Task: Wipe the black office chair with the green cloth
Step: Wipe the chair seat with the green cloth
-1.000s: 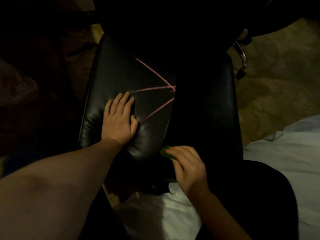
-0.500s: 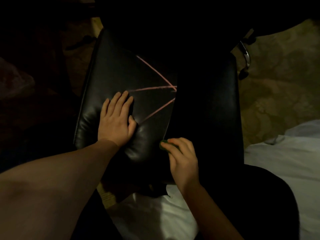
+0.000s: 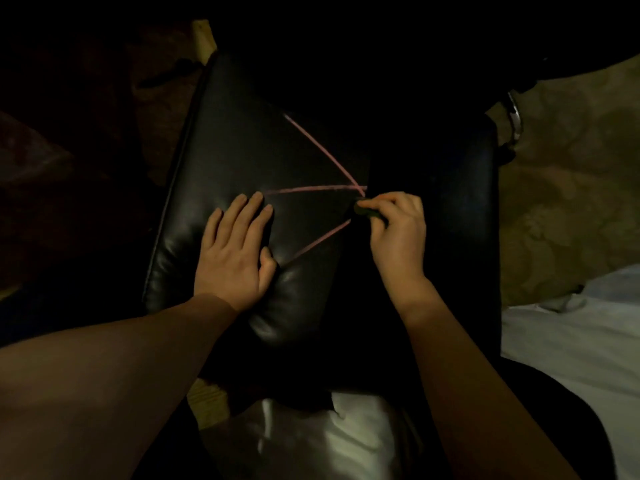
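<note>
Our left hand (image 3: 231, 252) lay flat, steadying the glossy black leather office chair (image 3: 228, 157); our right hand (image 3: 398, 237) pinched the small wadded green cloth (image 3: 364, 209) where the thin pink lines (image 3: 311, 189) met. Wiping seemed barely begun; next, firm strokes along them.

Chair seat (image 3: 304, 157) bare ahead, left hand (image 3: 232, 258) covering near cushion, right side seemingly clear

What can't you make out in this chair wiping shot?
Head view only.
- the green cloth: nearly all hidden inside the right hand; its size and shape unclear.
- the black office chair: right side and top lost in deep shadow.
- the left hand covers the leather beneath it.
</note>
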A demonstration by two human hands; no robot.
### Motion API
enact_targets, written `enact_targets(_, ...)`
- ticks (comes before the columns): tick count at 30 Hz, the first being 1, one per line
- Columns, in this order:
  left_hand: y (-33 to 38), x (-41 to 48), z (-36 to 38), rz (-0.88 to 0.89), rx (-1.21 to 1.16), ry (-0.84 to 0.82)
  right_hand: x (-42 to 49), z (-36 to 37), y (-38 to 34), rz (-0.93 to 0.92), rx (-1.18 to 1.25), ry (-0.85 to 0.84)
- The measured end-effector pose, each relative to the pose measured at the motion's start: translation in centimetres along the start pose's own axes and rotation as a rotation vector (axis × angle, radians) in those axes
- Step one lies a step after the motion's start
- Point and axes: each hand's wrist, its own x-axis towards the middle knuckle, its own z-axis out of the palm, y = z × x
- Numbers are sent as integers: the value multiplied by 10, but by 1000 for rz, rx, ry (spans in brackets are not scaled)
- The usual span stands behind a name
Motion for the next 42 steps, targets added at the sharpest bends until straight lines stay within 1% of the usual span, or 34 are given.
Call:
enact_targets(5, 0, 0, -2, -5, 4, -16, 38, 5, 4, 9, -56, -16)
enact_targets(16, -2, 1, 1, 1, 14, -19, 138, 27, 17, 57, -74, 39)
enact_targets(21, -2, 2, 2, 2, 4, -14, 162, 25, 21, 12, -94, 27)
enact_targets(24, -3, 1, 3, 2, 4, -14, 172, 17, 18, -38, -34, 66)
enact_targets(26, -3, 2, 3, 1, 6, -14, 175, 13, 15, -74, 2, 106)
enact_targets(27, -2, 2, 3, -1, 4, -16, 174, 13, 15, -88, -5, 93)
enact_targets(30, -3, 2, 2, 0, 1, -16, 163, 21, 16, -105, -84, -55)
enact_targets(31, -3, 2, 2, 3, 1, -17, 160, 24, 15, -96, -97, -72)
enact_targets(37, -2, 2, 3, 3, 6, -3, 158, 24, 11, -70, -147, -61)
enact_targets(42, -2, 2, 2, 6, 8, 6, 135, 21, 11, -62, -140, -77)
